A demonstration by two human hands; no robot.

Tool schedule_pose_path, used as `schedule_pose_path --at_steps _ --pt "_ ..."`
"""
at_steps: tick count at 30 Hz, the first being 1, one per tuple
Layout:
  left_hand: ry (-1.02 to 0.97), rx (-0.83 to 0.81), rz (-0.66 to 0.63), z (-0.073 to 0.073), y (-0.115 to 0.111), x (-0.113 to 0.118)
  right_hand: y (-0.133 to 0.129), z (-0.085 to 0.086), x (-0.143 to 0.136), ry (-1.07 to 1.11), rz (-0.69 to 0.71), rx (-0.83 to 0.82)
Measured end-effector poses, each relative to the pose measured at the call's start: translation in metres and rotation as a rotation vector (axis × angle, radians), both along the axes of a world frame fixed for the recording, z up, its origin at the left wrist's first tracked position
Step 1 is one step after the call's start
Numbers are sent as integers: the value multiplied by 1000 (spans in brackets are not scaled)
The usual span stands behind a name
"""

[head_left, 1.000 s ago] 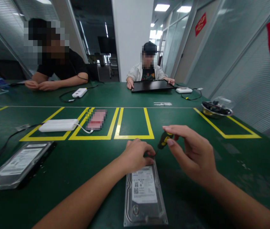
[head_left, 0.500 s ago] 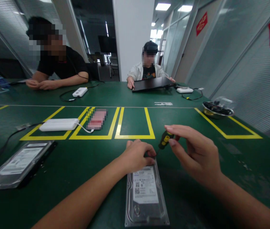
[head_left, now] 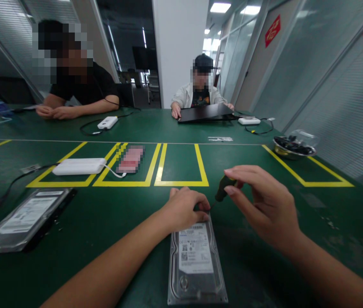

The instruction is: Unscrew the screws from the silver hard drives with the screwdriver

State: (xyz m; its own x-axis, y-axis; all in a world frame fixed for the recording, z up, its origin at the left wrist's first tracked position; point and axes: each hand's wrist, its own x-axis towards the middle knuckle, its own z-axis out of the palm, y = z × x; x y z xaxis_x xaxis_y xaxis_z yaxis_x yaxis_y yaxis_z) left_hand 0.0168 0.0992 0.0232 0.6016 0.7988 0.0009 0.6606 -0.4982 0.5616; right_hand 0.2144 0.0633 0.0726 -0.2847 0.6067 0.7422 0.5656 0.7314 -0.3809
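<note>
A silver hard drive [head_left: 196,261] with a white label lies flat on the green table in front of me. My left hand [head_left: 187,209] covers its far end, fingers curled and thumb bent in around the far right corner. In my right hand [head_left: 260,201] is a screwdriver [head_left: 223,188] with a dark handle, pinched between thumb and fingertips. It leans, its thin shaft running down to that corner beside my left fingertips. The tip and whatever it touches are hidden.
Another hard drive [head_left: 30,218] lies at left, with tiny bits beside it. Behind are a white power bank [head_left: 78,167], a blurred pink phone [head_left: 131,159] and yellow tape outlines [head_left: 181,184]. A metal bowl [head_left: 293,149] of dark items stands right. Two people sit opposite, one holding a black panel [head_left: 203,112].
The screwdriver handle has turned in my right fingers, so its yellow patches no longer show. My left hand and the hard drive have stayed in place.
</note>
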Motion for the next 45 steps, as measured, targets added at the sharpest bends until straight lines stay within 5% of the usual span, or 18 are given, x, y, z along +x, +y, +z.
schedule_pose_path --at_steps 45 --pt "19 -5 8 -1 2 -3 2 0 -2 50 67 -48"
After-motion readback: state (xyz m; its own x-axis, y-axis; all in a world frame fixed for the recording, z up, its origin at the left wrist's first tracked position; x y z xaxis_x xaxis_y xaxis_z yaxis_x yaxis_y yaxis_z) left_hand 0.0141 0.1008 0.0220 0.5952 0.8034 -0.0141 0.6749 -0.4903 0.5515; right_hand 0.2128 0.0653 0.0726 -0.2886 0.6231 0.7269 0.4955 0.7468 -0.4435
